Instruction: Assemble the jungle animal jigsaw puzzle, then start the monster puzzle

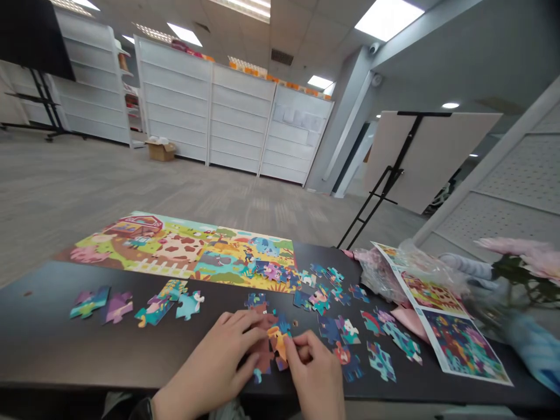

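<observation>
My right hand [317, 373] pinches the edge of a puzzle piece with an orange figure [278, 341] between thumb and fingers. That piece lies against a small group of joined, reddish-brown puzzle pieces [263, 360] at the table's front. With fingers stretched out, my left hand [227, 356] rests over the left side of this group and partly hides it. Loose puzzle pieces [328, 328] in dark blue and teal are scattered to the right. Left of my hands lie several more, among them a teal piece [189, 304] and a purple piece [118, 307].
Assembled farm and savanna puzzles [175, 248] lie along the dark table's [52, 338] far edge. At right are a printed picture sheet [464, 344], crumpled clear plastic [378, 274] and pink flowers [520, 254]. Beyond stand an easel [394, 175], white shelves [175, 99] and a cardboard box [161, 151].
</observation>
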A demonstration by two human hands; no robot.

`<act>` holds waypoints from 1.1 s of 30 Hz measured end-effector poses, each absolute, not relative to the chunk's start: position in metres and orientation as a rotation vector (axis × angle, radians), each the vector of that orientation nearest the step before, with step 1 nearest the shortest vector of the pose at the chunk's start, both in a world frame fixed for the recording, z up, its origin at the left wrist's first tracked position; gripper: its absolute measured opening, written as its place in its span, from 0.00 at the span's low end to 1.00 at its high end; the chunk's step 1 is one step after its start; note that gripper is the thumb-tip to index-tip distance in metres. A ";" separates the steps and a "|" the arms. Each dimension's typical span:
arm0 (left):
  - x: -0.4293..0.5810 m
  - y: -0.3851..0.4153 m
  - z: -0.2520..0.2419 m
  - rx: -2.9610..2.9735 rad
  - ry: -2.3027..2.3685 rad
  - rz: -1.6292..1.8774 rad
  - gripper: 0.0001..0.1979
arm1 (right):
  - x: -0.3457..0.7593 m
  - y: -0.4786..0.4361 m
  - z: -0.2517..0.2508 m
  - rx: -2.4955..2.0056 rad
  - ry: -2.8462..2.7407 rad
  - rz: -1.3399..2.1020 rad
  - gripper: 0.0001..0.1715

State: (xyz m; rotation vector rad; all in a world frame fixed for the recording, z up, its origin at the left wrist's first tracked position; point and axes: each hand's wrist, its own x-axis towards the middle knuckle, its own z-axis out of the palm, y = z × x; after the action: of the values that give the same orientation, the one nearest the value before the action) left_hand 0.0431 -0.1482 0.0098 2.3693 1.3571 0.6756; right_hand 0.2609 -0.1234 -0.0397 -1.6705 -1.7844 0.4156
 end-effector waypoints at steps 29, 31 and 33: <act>0.033 -0.136 -0.027 2.612 1.213 0.639 0.22 | 0.410 -0.155 -0.042 -1.405 -2.146 0.015 0.15; 0.032 -0.133 -0.034 2.622 1.215 0.653 0.25 | 0.406 -0.157 -0.042 -1.410 -2.158 0.033 0.16; 0.031 -0.132 -0.038 2.625 1.219 0.650 0.25 | 0.401 -0.159 -0.042 -1.391 -2.162 0.022 0.18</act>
State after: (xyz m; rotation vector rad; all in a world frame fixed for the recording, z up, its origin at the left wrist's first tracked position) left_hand 0.0307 -0.1315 -0.0382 2.6252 1.2193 0.6502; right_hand 0.4006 -0.1595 -0.0424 -1.3905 -2.1618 0.0221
